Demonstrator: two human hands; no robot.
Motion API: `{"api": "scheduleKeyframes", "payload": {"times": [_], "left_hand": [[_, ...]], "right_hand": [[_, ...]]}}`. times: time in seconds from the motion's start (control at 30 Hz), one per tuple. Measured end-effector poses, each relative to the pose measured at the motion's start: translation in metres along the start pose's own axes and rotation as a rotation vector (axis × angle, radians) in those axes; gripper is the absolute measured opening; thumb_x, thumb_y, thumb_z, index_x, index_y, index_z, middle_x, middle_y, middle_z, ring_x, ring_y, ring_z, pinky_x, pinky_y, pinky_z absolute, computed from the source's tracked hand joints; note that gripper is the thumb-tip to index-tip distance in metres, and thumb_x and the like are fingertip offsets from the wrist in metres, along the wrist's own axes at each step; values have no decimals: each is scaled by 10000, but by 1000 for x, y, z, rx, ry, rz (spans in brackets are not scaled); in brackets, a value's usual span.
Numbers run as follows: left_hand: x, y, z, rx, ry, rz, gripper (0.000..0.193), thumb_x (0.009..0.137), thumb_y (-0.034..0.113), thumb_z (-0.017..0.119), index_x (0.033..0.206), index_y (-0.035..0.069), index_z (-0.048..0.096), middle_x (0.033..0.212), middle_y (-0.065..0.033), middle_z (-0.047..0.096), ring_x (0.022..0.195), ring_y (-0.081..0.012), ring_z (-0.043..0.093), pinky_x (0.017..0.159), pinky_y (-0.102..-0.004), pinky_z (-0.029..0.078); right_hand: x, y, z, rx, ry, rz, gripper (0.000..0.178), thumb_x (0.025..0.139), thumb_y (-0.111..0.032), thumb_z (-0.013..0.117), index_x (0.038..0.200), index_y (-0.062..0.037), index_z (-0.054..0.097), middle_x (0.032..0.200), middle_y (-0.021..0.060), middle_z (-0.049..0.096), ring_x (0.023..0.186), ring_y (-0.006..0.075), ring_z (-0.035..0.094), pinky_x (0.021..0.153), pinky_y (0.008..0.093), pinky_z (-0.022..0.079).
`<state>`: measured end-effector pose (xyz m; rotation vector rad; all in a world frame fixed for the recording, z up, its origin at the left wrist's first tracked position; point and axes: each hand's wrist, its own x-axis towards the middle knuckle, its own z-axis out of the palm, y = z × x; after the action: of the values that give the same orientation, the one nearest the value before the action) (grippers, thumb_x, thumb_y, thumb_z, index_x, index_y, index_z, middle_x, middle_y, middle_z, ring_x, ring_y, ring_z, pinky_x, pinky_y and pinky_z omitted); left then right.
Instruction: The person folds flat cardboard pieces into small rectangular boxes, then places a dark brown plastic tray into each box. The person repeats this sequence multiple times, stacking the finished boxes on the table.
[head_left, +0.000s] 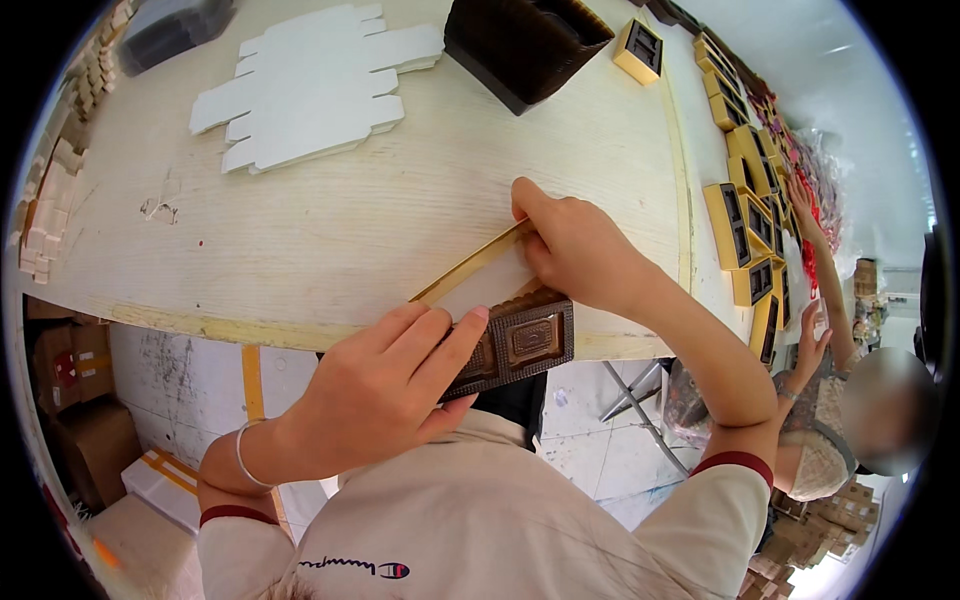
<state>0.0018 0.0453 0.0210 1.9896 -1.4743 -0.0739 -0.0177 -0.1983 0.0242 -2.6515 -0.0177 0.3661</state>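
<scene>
Near the table's front edge, my left hand [385, 375] is closed on a brown plastic insert tray [530, 340] with square moulded compartments, tilted beside a small box. That box [472, 262] shows a thin gold edge and a white inner side. Thumb and fingers of my right hand [585, 245] grip its far right end. The tray's left part is hidden behind my left fingers. Whether any of the tray sits inside the box, I cannot tell.
Flat white box blanks [310, 85] are stacked at the back left, beside a stack of brown trays [525, 50]. One gold box with a brown insert [638, 52] stands at the far right. More gold boxes [728, 225] line the right, where another person's hand [812, 345] reaches in.
</scene>
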Motion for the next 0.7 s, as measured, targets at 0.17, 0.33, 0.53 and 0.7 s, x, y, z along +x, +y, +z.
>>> {"api": "scheduleKeyframes", "payload": {"times": [0.17, 0.33, 0.53, 0.7], "left_hand": [[1, -2, -1, 12, 10, -22, 653, 610, 137, 781, 1208, -24, 573, 994, -148, 574, 882, -308, 596, 732, -364, 537], [0, -3, -5, 27, -32, 20, 640, 613, 141, 781, 1205, 0, 583, 1010, -134, 575, 901, -303, 594, 737, -360, 538], [-2, -2, -6, 45, -49, 35, 622, 619, 143, 777, 1201, 27, 593, 1033, -123, 581, 929, -292, 593, 749, -355, 538], [-1, -2, -6, 25, -63, 40, 614, 623, 136, 777, 1198, 27, 595, 1050, -127, 585, 940, -302, 592, 760, -366, 538]], "right_hand": [[-8, -5, -18, 165, -170, 82, 309, 821, 22, 497, 1110, -61, 427, 730, 195, 600, 738, 397, 583, 650, 453, 439], [-14, -7, -10, 159, -154, 33, 412, 822, 53, 477, 1203, -85, 403, 771, 194, 603, 762, 384, 592, 676, 429, 452], [-20, -8, 2, 81, -83, -7, 523, 796, 101, 459, 1279, -87, 389, 891, 208, 611, 833, 380, 605, 718, 434, 467], [-27, 0, 7, 157, -53, -79, 615, 784, 103, 469, 1353, -101, 360, 965, 202, 609, 836, 389, 598, 735, 427, 480]]}}
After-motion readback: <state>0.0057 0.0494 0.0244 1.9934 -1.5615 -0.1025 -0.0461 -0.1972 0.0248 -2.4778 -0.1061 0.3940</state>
